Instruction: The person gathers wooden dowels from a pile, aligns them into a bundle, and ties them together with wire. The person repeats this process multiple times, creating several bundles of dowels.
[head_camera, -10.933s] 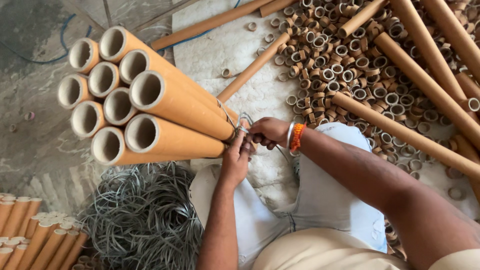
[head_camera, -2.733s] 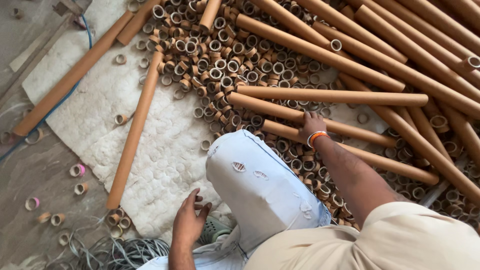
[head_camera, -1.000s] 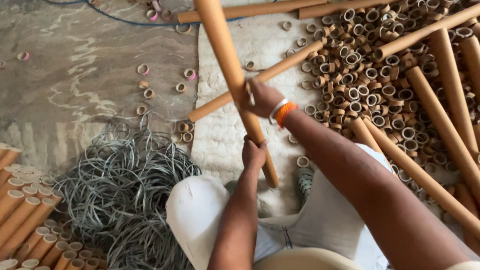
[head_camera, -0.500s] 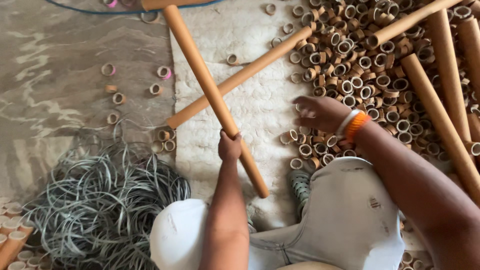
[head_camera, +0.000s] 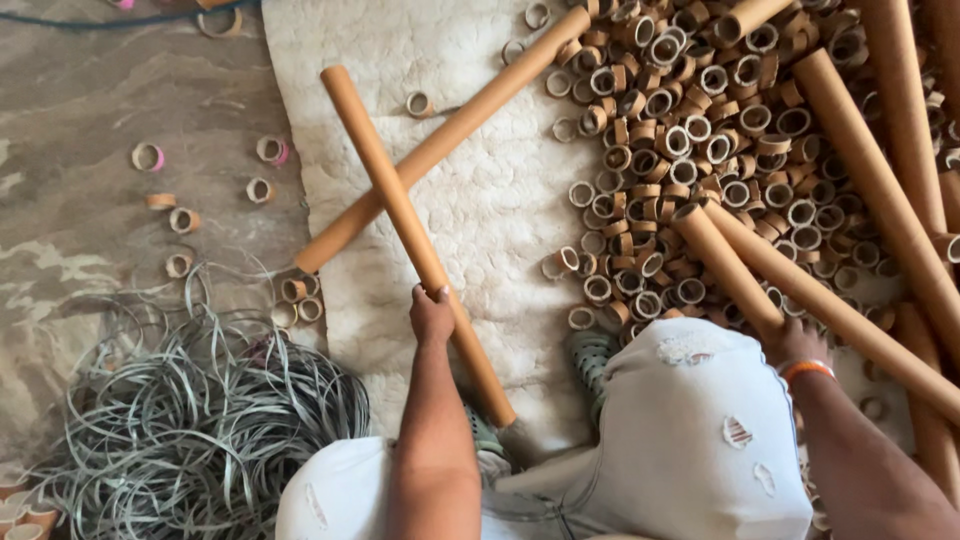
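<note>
Cardboard tubes in both hands

My left hand (head_camera: 432, 315) has fingers wrapped round a long tube (head_camera: 415, 235) over the white mat (head_camera: 500, 200); right hand (head_camera: 795, 340) clasps another tube (head_camera: 730, 270) by the cut rings (head_camera: 680, 130). I'd grip nearer mid-length.

Head camera, looking steeply down — close, over lap

long brown cardboard tube (head_camera: 405, 215), tilted, crossing another

No packages, labels, signs or screens in view.
</note>
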